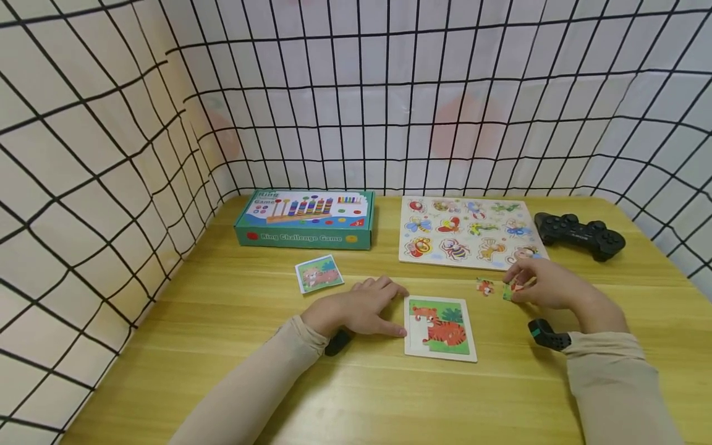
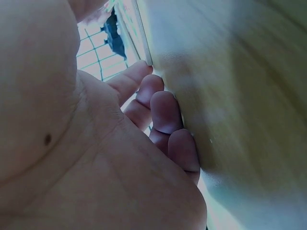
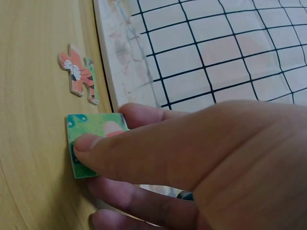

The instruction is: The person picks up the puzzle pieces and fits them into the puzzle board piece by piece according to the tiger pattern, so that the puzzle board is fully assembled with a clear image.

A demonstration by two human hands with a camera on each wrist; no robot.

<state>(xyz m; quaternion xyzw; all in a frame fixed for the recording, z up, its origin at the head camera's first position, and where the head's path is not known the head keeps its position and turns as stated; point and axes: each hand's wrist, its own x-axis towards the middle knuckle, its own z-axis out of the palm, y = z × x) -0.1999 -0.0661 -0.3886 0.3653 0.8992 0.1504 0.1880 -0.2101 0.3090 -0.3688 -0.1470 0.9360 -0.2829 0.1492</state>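
A small tiger jigsaw tray (image 1: pixel 416 339) lies flat on the table, most of its tiger picture filled and a white gap showing at its left side. My left hand (image 1: pixel 369 307) rests beside it, palm down, thumb and index fingertips at the tray's left edge. Its fingertips (image 2: pixel 165 112) lie along the tabletop in the left wrist view. To the right of the tray, my right hand (image 1: pixel 547 285) pinches a green puzzle piece (image 3: pixel 98 123) between thumb and fingers, close over the table. A second puzzle piece (image 3: pixel 76 72), orange with tiger stripes, lies loose just beyond it.
A picture card (image 1: pixel 319 274) of the animal lies left of the tray. Behind stand a Ring Challenge Game box (image 1: pixel 306 238), a wooden insect puzzle board (image 1: pixel 439 238) and a black game controller (image 1: pixel 578 233). Black netting (image 1: pixel 367 123) encloses the table's back and sides.
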